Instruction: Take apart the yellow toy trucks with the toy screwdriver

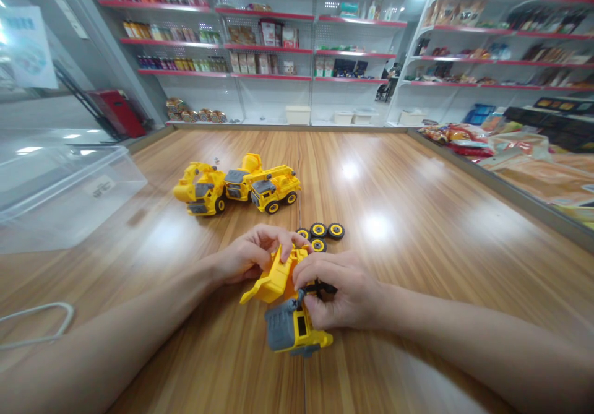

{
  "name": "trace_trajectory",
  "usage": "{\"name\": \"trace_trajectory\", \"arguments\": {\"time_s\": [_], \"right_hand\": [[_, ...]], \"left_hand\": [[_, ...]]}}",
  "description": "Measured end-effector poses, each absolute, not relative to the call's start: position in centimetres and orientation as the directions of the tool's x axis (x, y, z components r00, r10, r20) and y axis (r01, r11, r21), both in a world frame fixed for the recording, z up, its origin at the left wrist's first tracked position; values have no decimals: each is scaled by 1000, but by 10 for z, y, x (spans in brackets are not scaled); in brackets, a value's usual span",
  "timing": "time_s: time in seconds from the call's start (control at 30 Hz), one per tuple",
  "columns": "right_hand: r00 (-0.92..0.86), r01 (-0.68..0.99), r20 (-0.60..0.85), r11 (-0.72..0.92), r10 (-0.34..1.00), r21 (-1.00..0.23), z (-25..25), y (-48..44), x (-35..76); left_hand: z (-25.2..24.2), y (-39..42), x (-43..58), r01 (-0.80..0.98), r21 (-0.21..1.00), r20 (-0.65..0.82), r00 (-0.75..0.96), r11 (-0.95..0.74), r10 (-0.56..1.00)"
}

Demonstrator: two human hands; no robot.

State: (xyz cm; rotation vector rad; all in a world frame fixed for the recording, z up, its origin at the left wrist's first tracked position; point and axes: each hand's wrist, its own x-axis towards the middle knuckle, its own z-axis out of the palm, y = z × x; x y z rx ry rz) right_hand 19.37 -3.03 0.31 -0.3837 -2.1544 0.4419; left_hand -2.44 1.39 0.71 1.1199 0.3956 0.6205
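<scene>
Near the front of the wooden table, both hands hold a yellow toy dump truck with a grey cab front (281, 327). My left hand (257, 250) is closed on its yellow dump bed (273, 278), which sits tilted against the chassis. Fingers of my right hand (341, 287) wrap around the dark chassis just behind the cab, hiding part of it. No wheels show on this truck. Right behind the hands lie several loose black toy wheels with yellow hubs (318, 231), one partly covered by my left fingers.
Farther back stand a yellow toy excavator (200, 190), a toy cement mixer (239, 182) and a toy crane truck (277, 191). A clear plastic bin (69, 197) is at left, above a white curved handle (65, 321). Packaged goods (468, 138) lie beyond the right edge.
</scene>
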Motion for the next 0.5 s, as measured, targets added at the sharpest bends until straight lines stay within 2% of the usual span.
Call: {"name": "trace_trajectory", "arguments": {"time_s": [0.1, 0.27, 0.5], "right_hand": [[-550, 119, 714, 887, 433, -445, 3, -28, 197], [-564, 102, 712, 891, 418, -442, 3, -27, 201], [-586, 67, 712, 899, 386, -432, 9, -29, 201]], "left_hand": [[9, 11, -24, -247, 925, -1, 758, 288, 652], [12, 4, -21, -257, 938, 59, 781, 233, 621], [7, 4, -24, -212, 975, 143, 819, 62, 555]]}}
